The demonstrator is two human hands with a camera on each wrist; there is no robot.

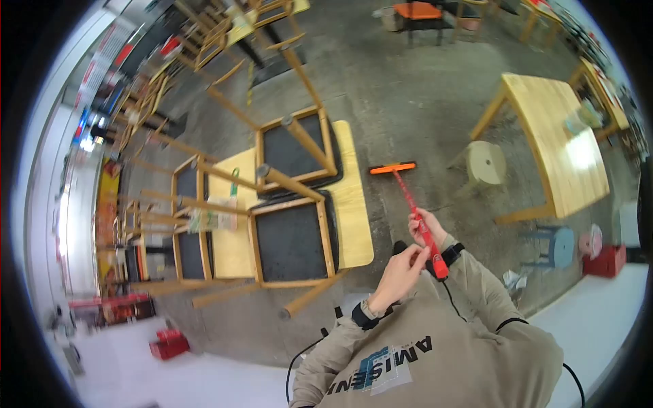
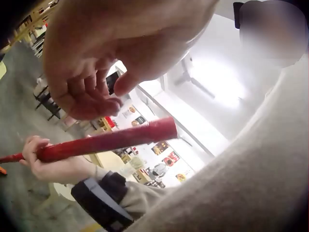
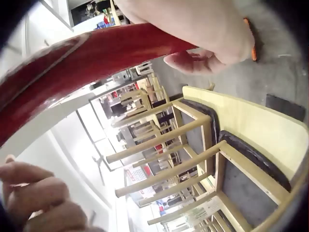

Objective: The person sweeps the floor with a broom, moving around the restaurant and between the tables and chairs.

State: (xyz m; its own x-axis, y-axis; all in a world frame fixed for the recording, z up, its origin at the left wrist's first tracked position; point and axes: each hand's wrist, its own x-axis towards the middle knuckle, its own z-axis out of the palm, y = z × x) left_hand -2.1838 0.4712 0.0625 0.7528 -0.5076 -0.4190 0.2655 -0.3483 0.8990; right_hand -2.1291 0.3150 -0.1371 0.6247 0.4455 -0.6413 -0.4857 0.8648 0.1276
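Observation:
My right hand (image 1: 430, 228) grips a long red pole (image 2: 113, 140) below its upper end, the fingers curled round it. At the pole's far end an orange crosswise head (image 1: 392, 168) with a dark edge lies at the floor. Close beside the pole's top is my left hand (image 1: 400, 273). In the left wrist view, a gap shows between this left hand (image 2: 111, 53) and the pole, and its fingers hang loosely bent with nothing in them. The right wrist view also has the left fingers (image 3: 41, 198) apart from the pole.
Left of the pole, chairs (image 1: 286, 238) sit upside down on a yellow table (image 1: 354, 204). A beige stool (image 1: 485, 163) and a wooden table (image 1: 568, 146) stand to the right, a blue stool (image 1: 559, 246) nearer. Grey floor (image 1: 401, 102) runs ahead between them.

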